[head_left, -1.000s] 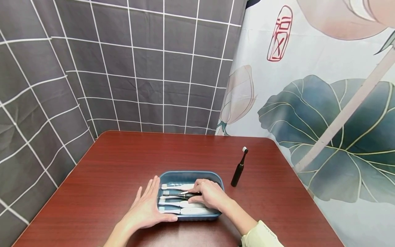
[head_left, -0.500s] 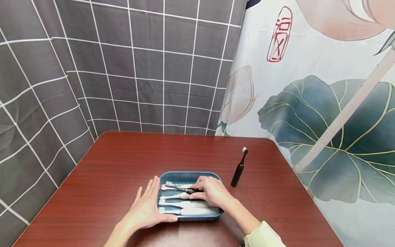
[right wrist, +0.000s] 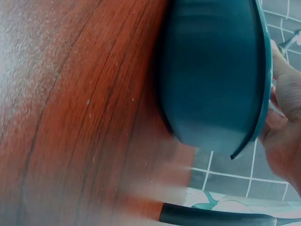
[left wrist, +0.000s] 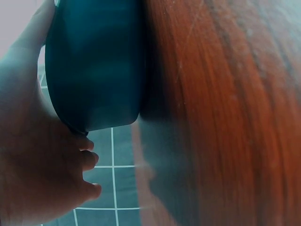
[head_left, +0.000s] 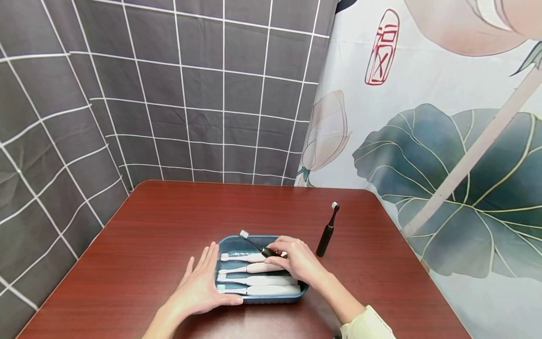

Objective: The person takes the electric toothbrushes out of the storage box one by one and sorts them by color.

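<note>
My right hand (head_left: 298, 261) pinches a black electric toothbrush (head_left: 268, 253) by its handle, over the blue plastic basket (head_left: 271, 300). The brush's head tilts up toward the far left rim. Below it, several white electric toothbrushes (head_left: 271, 281) lie side by side in the basket, heads to the left. A dark handle shows partly under my right fingers. My left hand (head_left: 196, 287) rests on the basket's left end, fingers straight, thumb along the front rim. Both wrist views show the basket's outer wall (left wrist: 99, 61) close up.
A second black electric toothbrush (head_left: 325, 240) lies on the red-brown table (head_left: 178, 212), right of the basket. Behind the table hang a grey grid curtain (head_left: 203, 89) and a white curtain with lotus prints (head_left: 423, 155).
My right hand has lifted the black toothbrush from among the white ones and moved it slightly up and right, its head swinging upward. My left hand has stayed on the basket.
</note>
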`<action>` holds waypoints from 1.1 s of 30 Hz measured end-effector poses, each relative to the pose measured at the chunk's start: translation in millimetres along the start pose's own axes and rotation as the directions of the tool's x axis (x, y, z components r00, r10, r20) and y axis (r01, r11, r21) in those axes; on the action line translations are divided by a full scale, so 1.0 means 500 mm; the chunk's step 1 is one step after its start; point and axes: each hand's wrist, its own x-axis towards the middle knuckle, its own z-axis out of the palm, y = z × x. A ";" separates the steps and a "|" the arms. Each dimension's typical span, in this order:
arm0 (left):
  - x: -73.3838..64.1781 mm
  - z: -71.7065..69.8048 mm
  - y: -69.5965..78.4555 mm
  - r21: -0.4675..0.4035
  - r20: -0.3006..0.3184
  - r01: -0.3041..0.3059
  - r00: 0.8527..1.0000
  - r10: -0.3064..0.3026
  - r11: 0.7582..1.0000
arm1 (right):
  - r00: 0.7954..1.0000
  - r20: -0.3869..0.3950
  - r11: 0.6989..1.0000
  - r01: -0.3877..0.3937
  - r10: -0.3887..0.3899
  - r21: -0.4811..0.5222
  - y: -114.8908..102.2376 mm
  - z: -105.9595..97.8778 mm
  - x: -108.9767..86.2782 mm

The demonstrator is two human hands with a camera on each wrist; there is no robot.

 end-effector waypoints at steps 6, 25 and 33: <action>0.003 0.002 -0.001 -0.009 0.002 0.010 1.000 -0.010 1.000 | 0.996 -0.089 0.987 0.035 -0.021 0.156 0.008 -0.014 -0.002; 0.001 0.000 0.000 -0.012 -0.008 -0.001 1.000 0.001 1.000 | 0.944 -0.304 0.959 -0.039 0.128 0.282 0.033 -0.116 -0.044; 0.000 0.004 -0.002 -0.003 -0.015 -0.001 1.000 0.001 1.000 | 0.896 -0.382 0.941 -0.097 0.224 0.324 0.012 -0.169 -0.070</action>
